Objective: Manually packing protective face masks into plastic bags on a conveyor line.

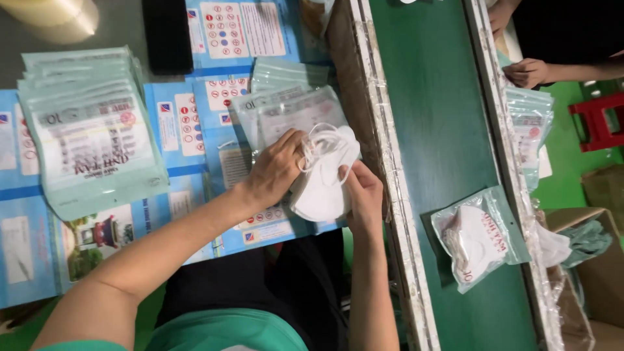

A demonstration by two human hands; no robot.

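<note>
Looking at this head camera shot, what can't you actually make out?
- How many white masks are in the stack: left hand and right hand cover its sides.
- The pouch mouth: hidden behind the masks and left hand.
- A co-worker's hand: cut off by the top right edge; what it holds is too small to tell.
- The cardboard box contents: cut off by the right edge.

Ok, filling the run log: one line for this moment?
left hand: on stack of white fabric masks | right hand: grips stack

We see our left hand (276, 172) near the frame's centre, fingers curled in a closed grip, forearm running to the lower left. Our right hand (363, 192) pinches just beside it, forearm dropping straight down.
</note>
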